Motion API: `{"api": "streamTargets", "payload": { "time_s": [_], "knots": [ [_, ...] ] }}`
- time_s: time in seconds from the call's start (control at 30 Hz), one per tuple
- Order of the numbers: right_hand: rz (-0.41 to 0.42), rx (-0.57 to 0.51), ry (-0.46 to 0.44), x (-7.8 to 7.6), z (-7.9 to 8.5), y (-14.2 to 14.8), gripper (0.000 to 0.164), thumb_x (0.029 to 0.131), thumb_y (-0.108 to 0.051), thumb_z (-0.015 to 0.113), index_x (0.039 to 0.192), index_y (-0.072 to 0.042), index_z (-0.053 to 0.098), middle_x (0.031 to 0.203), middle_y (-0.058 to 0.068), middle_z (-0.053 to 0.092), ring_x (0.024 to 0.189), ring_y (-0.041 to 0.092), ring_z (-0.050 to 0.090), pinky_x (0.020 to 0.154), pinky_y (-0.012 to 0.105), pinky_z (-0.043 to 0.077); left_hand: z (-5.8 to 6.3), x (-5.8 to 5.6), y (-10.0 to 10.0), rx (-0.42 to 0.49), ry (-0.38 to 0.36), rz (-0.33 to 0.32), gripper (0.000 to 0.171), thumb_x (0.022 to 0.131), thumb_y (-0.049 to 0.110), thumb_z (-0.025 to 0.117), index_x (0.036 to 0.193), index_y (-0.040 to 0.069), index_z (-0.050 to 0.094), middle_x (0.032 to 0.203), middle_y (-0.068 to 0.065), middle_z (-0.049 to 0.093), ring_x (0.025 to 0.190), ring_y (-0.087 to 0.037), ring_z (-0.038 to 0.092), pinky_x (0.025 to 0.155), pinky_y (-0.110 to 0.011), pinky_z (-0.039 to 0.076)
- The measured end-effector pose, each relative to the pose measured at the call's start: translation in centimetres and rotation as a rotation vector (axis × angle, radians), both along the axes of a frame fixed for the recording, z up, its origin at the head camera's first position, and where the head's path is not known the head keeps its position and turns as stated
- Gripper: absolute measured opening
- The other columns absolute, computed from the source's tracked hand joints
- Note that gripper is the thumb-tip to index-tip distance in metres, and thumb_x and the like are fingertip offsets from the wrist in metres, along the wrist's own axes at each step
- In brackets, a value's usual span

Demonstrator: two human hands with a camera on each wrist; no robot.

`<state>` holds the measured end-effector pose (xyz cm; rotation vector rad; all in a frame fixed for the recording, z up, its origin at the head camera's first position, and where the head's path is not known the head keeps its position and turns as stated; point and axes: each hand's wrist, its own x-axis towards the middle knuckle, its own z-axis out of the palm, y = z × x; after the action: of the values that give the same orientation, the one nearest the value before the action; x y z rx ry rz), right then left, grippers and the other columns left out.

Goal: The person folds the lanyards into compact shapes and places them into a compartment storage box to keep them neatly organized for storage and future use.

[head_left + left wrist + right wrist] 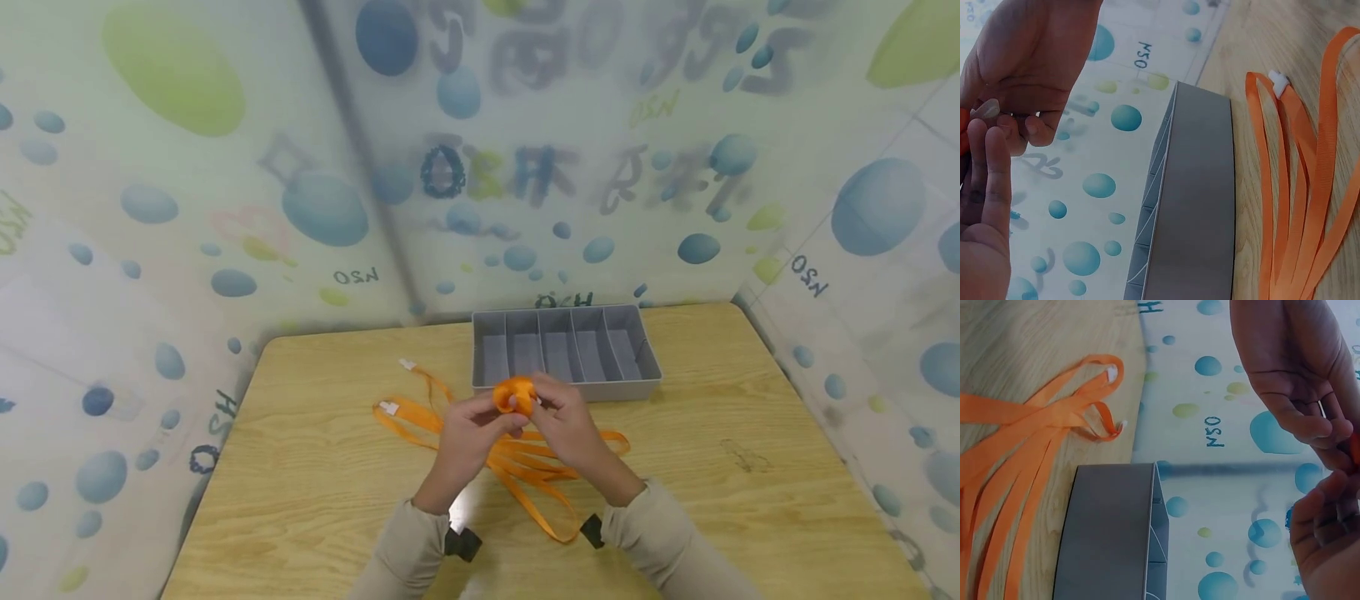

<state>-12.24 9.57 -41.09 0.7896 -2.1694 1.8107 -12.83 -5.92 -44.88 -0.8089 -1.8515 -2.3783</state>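
A lanyard of flat orange ribbon is rolled into a small coil, held up above the table between both hands. My left hand pinches the coil's left side with thumb and fingers. On its right side my right hand grips it with bent fingers. A whitish plastic clip shows at the right hand's fingers in the left wrist view. Below the hands, more orange lanyards lie loose on the table in long loops, with white clips at their left ends.
Behind the hands stands a grey divided tray with several compartments, close to the back wall. The wooden table reaches patterned curtains at the back and sides. Dark straps hang by the cuffs.
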Motion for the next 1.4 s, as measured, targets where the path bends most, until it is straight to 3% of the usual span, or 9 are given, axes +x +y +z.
{"api": "streamTargets", "payload": {
  "time_s": [0.13, 0.27, 0.43, 0.53, 0.7, 0.9, 1.03, 1.23, 1.4],
  "knots": [
    [0.005, 0.023, 0.061, -0.7, -1.5, 0.1, 0.019, 0.086, 0.009, 0.056, 0.099, 0.002, 0.067, 0.079, 0.004, 0.057, 0.06, 0.01, 0.039, 0.047, 0.022, 0.036, 0.2, 0.0, -0.1, 0.013, -0.002, -0.008, 0.015, 0.081, -0.003, 0.064, 0.093, -0.013, 0.062, 0.089, -0.008, 0.065, 0.067, -0.02, 0.062, 0.062, -0.04, 0.055],
    [0.012, 0.045, 0.109, -1.1, -2.3, 0.2, 0.022, 0.087, 0.008, 0.055, 0.101, -0.003, 0.067, 0.078, 0.001, 0.055, 0.06, 0.009, 0.039, 0.048, 0.021, 0.035, 0.9, 0.3, -0.1, -0.034, -0.007, 0.017, 0.012, 0.081, -0.006, 0.063, 0.092, -0.011, 0.064, 0.087, -0.013, 0.066, 0.066, -0.025, 0.063, 0.063, -0.041, 0.054],
    [0.008, 0.038, 0.152, -1.2, -2.4, 0.4, 0.022, 0.087, 0.01, 0.054, 0.095, -0.007, 0.066, 0.077, 0.001, 0.053, 0.065, 0.01, 0.043, 0.053, 0.022, 0.039, 3.0, 1.2, 0.1, -0.159, 0.077, 0.054, 0.009, 0.084, -0.005, 0.061, 0.09, -0.01, 0.066, 0.084, -0.021, 0.064, 0.067, -0.035, 0.062, 0.061, -0.039, 0.054],
    [-0.013, 0.022, 0.177, -1.3, -2.5, 0.4, 0.022, 0.084, 0.013, 0.055, 0.09, -0.007, 0.065, 0.076, 0.003, 0.052, 0.065, 0.011, 0.044, 0.052, 0.023, 0.04, 4.0, 1.5, 0.2, -0.236, 0.156, 0.073, 0.009, 0.085, -0.005, 0.059, 0.09, -0.009, 0.066, 0.083, -0.021, 0.063, 0.068, -0.034, 0.062, 0.06, -0.036, 0.055],
    [-0.052, 0.024, 0.215, -1.5, -2.7, 0.3, 0.022, 0.083, 0.014, 0.056, 0.083, -0.007, 0.063, 0.073, 0.002, 0.05, 0.062, 0.01, 0.042, 0.05, 0.02, 0.038, 4.8, 1.8, 0.4, -0.348, 0.253, 0.135, 0.01, 0.086, -0.003, 0.058, 0.091, -0.005, 0.066, 0.083, -0.019, 0.063, 0.066, -0.026, 0.063, 0.06, -0.031, 0.055],
    [-0.065, 0.069, 0.225, -1.4, -2.9, 0.4, 0.024, 0.085, 0.013, 0.048, 0.079, -0.009, 0.057, 0.07, 0.002, 0.04, 0.059, 0.008, 0.037, 0.048, 0.02, 0.034, 5.1, 1.9, 0.6, -0.422, 0.261, 0.185, 0.008, 0.086, -0.002, 0.058, 0.085, -0.004, 0.066, 0.079, -0.013, 0.063, 0.064, -0.027, 0.063, 0.059, -0.033, 0.054],
    [-0.028, 0.076, 0.212, -1.4, -2.9, 0.6, 0.026, 0.089, 0.012, 0.045, 0.079, -0.011, 0.056, 0.071, 0.0, 0.039, 0.061, 0.008, 0.036, 0.05, 0.02, 0.034, 5.1, 1.9, 0.7, -0.454, 0.274, 0.214, 0.008, 0.085, -0.003, 0.059, 0.081, -0.002, 0.066, 0.076, -0.01, 0.063, 0.063, -0.025, 0.063, 0.058, -0.033, 0.054],
    [0.011, 0.08, 0.224, -1.4, -2.7, 0.7, 0.03, 0.088, 0.017, 0.041, 0.081, -0.009, 0.056, 0.071, 0.001, 0.04, 0.063, 0.008, 0.035, 0.054, 0.022, 0.033, 3.0, 1.0, 0.7, -0.483, 0.293, 0.242, 0.01, 0.086, 0.003, 0.06, 0.079, 0.004, 0.067, 0.074, -0.006, 0.064, 0.063, -0.016, 0.062, 0.058, -0.024, 0.052],
    [0.067, 0.067, 0.192, -0.4, -0.5, 0.7, 0.027, 0.088, 0.018, 0.038, 0.086, -0.002, 0.056, 0.072, 0.008, 0.041, 0.065, 0.011, 0.037, 0.055, 0.024, 0.035, 2.0, 0.4, 0.4, -0.483, 0.322, 0.27, 0.014, 0.088, 0.01, 0.06, 0.077, 0.009, 0.067, 0.073, -0.004, 0.063, 0.065, -0.011, 0.059, 0.059, -0.02, 0.049]
  ]
}}
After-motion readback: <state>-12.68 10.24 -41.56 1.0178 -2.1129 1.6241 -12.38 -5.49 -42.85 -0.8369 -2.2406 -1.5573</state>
